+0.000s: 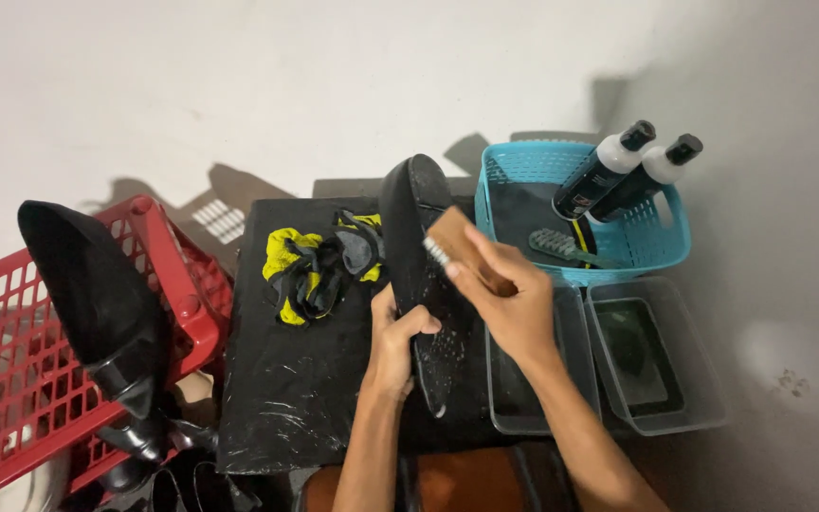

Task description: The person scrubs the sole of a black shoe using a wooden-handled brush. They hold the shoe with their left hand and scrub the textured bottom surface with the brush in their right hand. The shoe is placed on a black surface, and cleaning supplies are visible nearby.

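Note:
My left hand [396, 339] grips a long black shoe insole [415, 228] near its lower half, holding it over the black table [282, 379]. Soap foam speckles the insole's lower end. My right hand [507, 296] holds a wooden-backed scrub brush [451, 237] with its white bristles pressed against the insole's right side. A crumpled yellow and grey cloth [319, 265] lies on the table just left of the insole.
A turquoise basket [661, 251] at the back right holds two black-and-white bottles [618, 175] and a grey brush [561, 246]. Two clear tubs [656, 356] of water stand beside the table. A red crate [26, 360] with black shoes [97, 294] is at the left.

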